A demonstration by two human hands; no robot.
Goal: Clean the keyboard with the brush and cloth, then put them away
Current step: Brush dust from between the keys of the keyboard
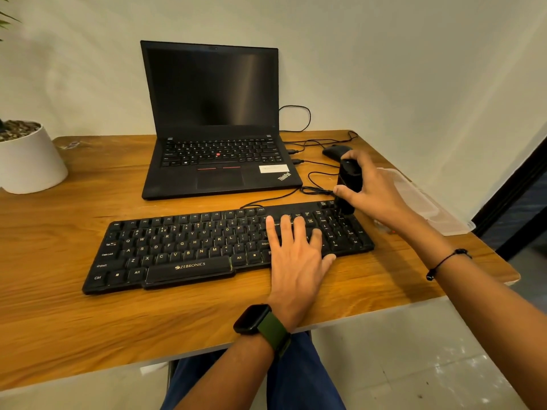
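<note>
A black wired keyboard (pixel 183 247) lies across the middle of the wooden desk. My left hand (pixel 296 253) rests flat on its right half, fingers spread, holding nothing. My right hand (pixel 376 190) grips a black brush (pixel 349 184) held upright, its lower end touching the number pad at the keyboard's far right corner. No cloth is in view.
An open black laptop (pixel 216 137) stands behind the keyboard, with cables (pixel 313 173) and a black mouse (pixel 334 150) to its right. A clear plastic box (pixel 426 202) sits at the desk's right edge. A white plant pot (pixel 29 161) stands at the far left.
</note>
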